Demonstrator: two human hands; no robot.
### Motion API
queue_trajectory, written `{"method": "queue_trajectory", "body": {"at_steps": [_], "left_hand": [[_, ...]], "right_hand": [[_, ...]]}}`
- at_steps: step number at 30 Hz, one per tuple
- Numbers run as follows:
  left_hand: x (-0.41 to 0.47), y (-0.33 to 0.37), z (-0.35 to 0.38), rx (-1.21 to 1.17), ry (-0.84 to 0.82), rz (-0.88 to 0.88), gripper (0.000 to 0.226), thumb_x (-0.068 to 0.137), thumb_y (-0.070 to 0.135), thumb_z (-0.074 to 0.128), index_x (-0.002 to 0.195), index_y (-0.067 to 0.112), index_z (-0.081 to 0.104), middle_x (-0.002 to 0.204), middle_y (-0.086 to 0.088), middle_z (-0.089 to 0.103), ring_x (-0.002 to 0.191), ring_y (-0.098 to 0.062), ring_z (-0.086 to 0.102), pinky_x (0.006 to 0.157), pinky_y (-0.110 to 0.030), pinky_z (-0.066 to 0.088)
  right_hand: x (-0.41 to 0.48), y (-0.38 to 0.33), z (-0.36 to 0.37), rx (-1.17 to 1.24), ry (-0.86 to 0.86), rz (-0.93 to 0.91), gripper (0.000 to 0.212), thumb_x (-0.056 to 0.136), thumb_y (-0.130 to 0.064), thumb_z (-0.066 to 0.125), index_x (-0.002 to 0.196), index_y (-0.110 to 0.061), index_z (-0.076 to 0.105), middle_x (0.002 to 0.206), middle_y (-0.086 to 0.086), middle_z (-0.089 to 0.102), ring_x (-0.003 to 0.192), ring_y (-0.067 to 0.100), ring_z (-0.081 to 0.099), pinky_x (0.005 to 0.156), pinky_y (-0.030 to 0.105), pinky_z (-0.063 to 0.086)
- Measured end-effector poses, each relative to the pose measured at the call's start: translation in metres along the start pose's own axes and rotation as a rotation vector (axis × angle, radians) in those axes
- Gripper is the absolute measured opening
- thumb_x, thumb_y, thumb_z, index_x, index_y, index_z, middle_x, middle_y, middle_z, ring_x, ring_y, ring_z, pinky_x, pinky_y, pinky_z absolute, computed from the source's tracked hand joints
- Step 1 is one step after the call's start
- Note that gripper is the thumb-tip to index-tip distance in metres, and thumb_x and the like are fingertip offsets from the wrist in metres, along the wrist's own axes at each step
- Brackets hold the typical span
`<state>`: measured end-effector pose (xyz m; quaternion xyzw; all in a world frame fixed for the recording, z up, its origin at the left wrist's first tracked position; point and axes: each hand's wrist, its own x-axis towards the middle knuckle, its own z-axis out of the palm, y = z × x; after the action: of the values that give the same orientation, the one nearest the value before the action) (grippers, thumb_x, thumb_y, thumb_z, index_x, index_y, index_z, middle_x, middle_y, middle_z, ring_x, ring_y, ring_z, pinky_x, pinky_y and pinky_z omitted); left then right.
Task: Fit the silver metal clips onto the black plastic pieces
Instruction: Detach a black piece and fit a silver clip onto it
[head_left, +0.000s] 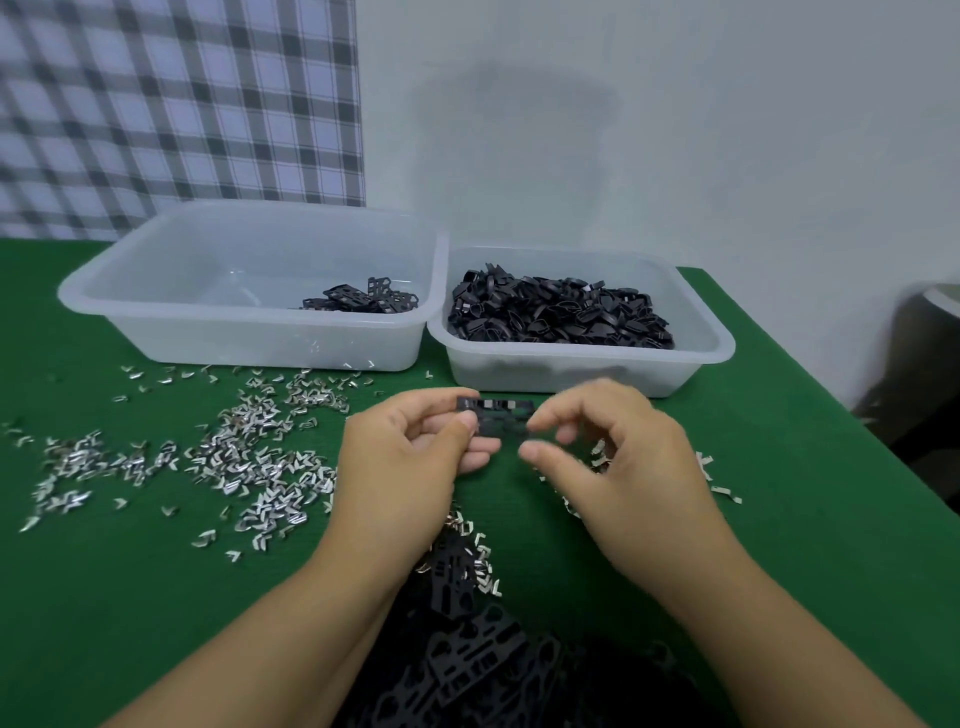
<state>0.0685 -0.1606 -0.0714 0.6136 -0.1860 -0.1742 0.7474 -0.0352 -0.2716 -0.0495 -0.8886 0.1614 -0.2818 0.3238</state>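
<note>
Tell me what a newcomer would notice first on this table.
Both hands meet at the centre: the left hand pinches a black plastic piece, and the right hand, blurred, is at its other end. Silver clips lie strewn across the green table to the left. Behind, a clear left tub holds few pieces, while the right tub is heaped with black parts.

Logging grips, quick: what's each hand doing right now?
Left hand: holding the black plastic piece.
Right hand: fingers curled at the piece's end; grip cannot be told.
</note>
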Motion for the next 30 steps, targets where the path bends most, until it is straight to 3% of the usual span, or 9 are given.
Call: {"method": "queue_trajectory", "body": {"at_steps": [3, 5, 17, 25, 30], "left_hand": [[0.001, 0.0, -0.001, -0.009, 0.025, -0.017, 0.02, 0.087, -0.005, 0.059, 0.087, 0.012, 0.07, 0.069, -0.01, 0.071, 0.062, -0.012, 0.072, 0.055, -0.014, 0.053], [0.001, 0.0, 0.0, 0.013, 0.02, -0.015, 0.02, 0.087, -0.005, 0.059, 0.088, 0.012, 0.07, 0.069, -0.01, 0.071, 0.062, -0.012, 0.072, 0.054, -0.014, 0.053], [0.0, 0.001, 0.002, 0.044, 0.026, -0.018, 0.02, 0.086, -0.005, 0.059, 0.088, 0.012, 0.071, 0.064, -0.007, 0.069, 0.06, -0.01, 0.071, 0.054, -0.014, 0.052], [-0.001, 0.001, 0.002, 0.066, 0.015, -0.012, 0.021, 0.086, -0.005, 0.059, 0.088, 0.012, 0.071, 0.062, -0.005, 0.07, 0.059, -0.011, 0.071, 0.054, -0.014, 0.052], [-0.001, 0.0, 0.002, 0.081, 0.014, -0.008, 0.023, 0.086, -0.005, 0.059, 0.086, 0.016, 0.071, 0.059, -0.003, 0.07, 0.059, -0.011, 0.07, 0.054, -0.015, 0.052]], "right_hand": [[-0.006, -0.004, 0.004, -0.091, -0.328, -0.064, 0.007, 0.075, -0.028, 0.074, 0.08, -0.032, 0.07, 0.077, -0.018, 0.059, 0.085, 0.003, 0.048, 0.082, 0.025, 0.04], [-0.008, -0.003, 0.009, -0.131, -0.437, -0.073, 0.01, 0.075, -0.032, 0.074, 0.085, -0.03, 0.072, 0.079, -0.015, 0.061, 0.087, 0.004, 0.047, 0.083, 0.025, 0.04], [-0.009, -0.008, 0.022, -0.153, -0.469, -0.148, 0.009, 0.076, -0.031, 0.072, 0.072, -0.027, 0.064, 0.073, -0.014, 0.056, 0.081, -0.001, 0.041, 0.074, 0.011, 0.032], [-0.011, -0.009, 0.02, -0.141, -0.508, -0.17, 0.006, 0.081, -0.027, 0.066, 0.079, -0.028, 0.06, 0.084, -0.017, 0.053, 0.087, 0.004, 0.038, 0.079, 0.018, 0.033], [-0.01, -0.01, 0.021, -0.149, -0.528, -0.214, 0.009, 0.083, -0.025, 0.066, 0.091, -0.025, 0.068, 0.095, -0.011, 0.059, 0.091, 0.006, 0.038, 0.083, 0.011, 0.029]]}}
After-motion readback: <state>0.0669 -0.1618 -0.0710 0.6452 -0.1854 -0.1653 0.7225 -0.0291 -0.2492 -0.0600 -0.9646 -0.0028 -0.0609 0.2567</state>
